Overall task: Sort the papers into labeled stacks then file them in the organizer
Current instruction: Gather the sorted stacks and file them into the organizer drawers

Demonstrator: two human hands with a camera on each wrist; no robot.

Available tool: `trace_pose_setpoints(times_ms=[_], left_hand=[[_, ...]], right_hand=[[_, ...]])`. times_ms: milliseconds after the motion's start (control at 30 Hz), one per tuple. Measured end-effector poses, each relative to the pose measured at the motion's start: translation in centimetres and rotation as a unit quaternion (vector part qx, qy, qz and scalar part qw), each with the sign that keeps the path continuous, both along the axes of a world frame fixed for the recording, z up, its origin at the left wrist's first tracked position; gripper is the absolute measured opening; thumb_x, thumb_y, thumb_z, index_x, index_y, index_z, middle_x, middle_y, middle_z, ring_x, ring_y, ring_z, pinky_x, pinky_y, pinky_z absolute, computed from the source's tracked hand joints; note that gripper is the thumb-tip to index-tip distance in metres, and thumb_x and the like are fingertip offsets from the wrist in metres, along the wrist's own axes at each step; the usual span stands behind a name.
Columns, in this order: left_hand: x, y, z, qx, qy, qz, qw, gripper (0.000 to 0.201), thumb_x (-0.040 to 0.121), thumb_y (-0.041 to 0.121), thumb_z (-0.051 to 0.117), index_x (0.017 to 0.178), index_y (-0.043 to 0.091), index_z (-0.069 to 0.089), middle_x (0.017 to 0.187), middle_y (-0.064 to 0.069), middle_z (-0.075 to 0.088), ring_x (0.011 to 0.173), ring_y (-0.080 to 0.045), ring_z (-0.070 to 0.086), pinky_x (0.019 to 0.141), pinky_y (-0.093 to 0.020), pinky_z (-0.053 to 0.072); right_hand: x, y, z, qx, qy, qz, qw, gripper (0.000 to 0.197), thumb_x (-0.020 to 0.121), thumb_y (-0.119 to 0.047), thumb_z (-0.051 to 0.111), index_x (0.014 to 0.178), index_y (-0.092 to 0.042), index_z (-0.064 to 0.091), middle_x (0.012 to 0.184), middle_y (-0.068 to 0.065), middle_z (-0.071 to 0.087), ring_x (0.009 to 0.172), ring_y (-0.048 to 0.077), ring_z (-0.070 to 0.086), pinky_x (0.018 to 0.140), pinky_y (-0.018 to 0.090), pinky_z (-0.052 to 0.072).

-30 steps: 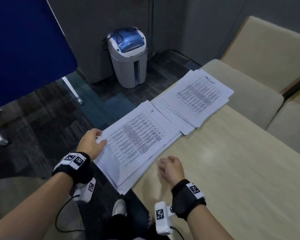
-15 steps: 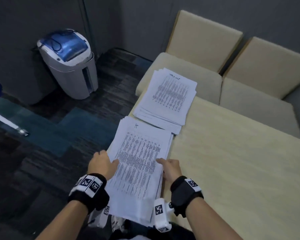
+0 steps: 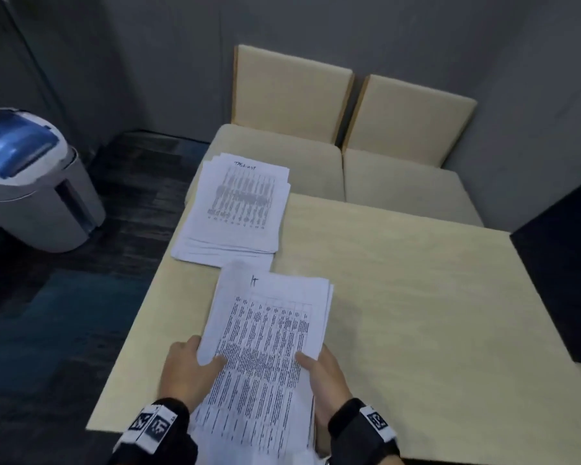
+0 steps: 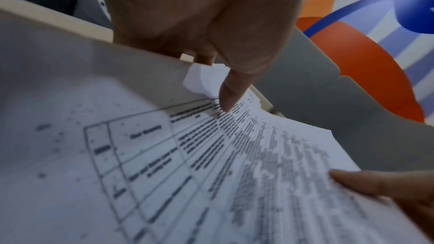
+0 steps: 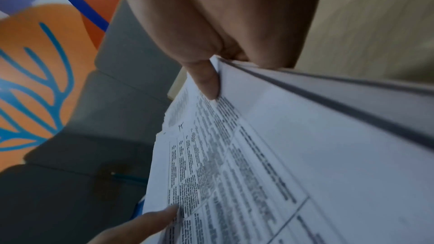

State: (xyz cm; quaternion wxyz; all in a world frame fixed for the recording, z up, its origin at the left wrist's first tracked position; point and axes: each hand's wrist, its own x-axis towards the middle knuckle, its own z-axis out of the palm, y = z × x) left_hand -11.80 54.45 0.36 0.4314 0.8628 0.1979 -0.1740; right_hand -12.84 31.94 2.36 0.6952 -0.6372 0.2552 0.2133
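A thick stack of printed papers marked "IT" is held above the near part of the beige table. My left hand grips its left edge, thumb on the top sheet. My right hand grips its right edge the same way. In the left wrist view the left thumb presses on the printed sheet. The right wrist view shows the right thumb on the stack. A second labeled stack lies at the table's far left corner.
A black boxy object stands at the table's right edge. Two beige cushioned seats sit beyond the table against a grey wall. A white and blue bin stands on the dark floor to the left.
Both hands have closed on the "IT" stack and brought it in from the table's left edge toward me. The head view has swung right, bringing the seats and black object into sight.
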Motion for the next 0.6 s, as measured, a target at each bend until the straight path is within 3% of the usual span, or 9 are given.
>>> trace_pose_setpoints(times_ms=[67, 167, 267, 367, 467, 600], left_hand=[[0.9, -2.6, 1.0, -0.109, -0.02, 0.02, 0.994, 0.044, 0.073, 0.035, 0.082, 0.098, 0.008, 0.057, 0.106, -0.007, 0.059, 0.08, -0.02, 0.063, 0.066, -0.029, 0.049], [2.3, -7.0, 2.3, -0.304, -0.023, 0.052, 0.951, 0.08, 0.048, 0.043, 0.091, 0.111, 0.01, 0.053, 0.104, -0.008, 0.07, 0.094, -0.021, 0.069, 0.079, -0.033, 0.052], [3.7, -13.2, 4.6, -0.408, -0.034, -0.028, 0.912, 0.083, 0.053, 0.046, 0.09, 0.123, 0.02, 0.056, 0.116, 0.001, 0.071, 0.108, -0.015, 0.067, 0.093, -0.032, 0.05], [5.3, -19.4, 6.4, -0.451, -0.067, -0.065, 0.888, 0.074, 0.062, 0.035, 0.088, 0.126, 0.018, 0.056, 0.12, -0.002, 0.069, 0.109, -0.019, 0.067, 0.087, -0.028, 0.055], [7.1, -24.1, 7.2, -0.446, -0.132, -0.054, 0.883, 0.079, 0.061, 0.028, 0.088, 0.128, 0.012, 0.051, 0.119, -0.004, 0.069, 0.108, -0.022, 0.067, 0.086, -0.03, 0.056], [9.3, -27.8, 9.7, -0.43, -0.179, -0.07, 0.882, 0.09, 0.056, 0.03, 0.092, 0.13, 0.008, 0.046, 0.123, -0.008, 0.066, 0.113, -0.026, 0.064, 0.092, -0.04, 0.053]], right_hand=[[-0.3, -3.7, 2.5, 0.036, -0.028, -0.007, 0.999, 0.032, 0.098, -0.007, 0.053, 0.125, -0.023, 0.058, 0.126, -0.006, 0.066, 0.113, 0.011, 0.064, 0.097, 0.03, 0.046], [-0.2, -10.0, 6.6, 0.048, -0.092, -0.006, 0.995, 0.034, 0.096, -0.005, 0.054, 0.126, -0.021, 0.06, 0.124, -0.003, 0.069, 0.114, 0.013, 0.065, 0.096, 0.031, 0.049], [0.5, -16.1, 10.0, 0.039, -0.141, -0.001, 0.989, 0.039, 0.092, -0.008, 0.057, 0.13, -0.019, 0.058, 0.127, 0.002, 0.067, 0.119, 0.022, 0.062, 0.105, 0.043, 0.045], [1.4, -21.4, 12.1, 0.024, -0.182, -0.001, 0.983, 0.038, 0.092, -0.006, 0.056, 0.129, -0.013, 0.057, 0.126, 0.008, 0.067, 0.119, 0.029, 0.062, 0.106, 0.049, 0.045], [2.2, -25.8, 13.8, -0.005, -0.24, -0.006, 0.971, 0.039, 0.089, -0.008, 0.057, 0.127, -0.01, 0.057, 0.125, 0.008, 0.068, 0.118, 0.028, 0.062, 0.103, 0.043, 0.049], [2.8, -29.7, 17.1, -0.027, -0.291, 0.041, 0.956, 0.033, 0.085, -0.011, 0.059, 0.118, -0.01, 0.062, 0.117, 0.005, 0.071, 0.11, 0.021, 0.067, 0.092, 0.031, 0.053]])
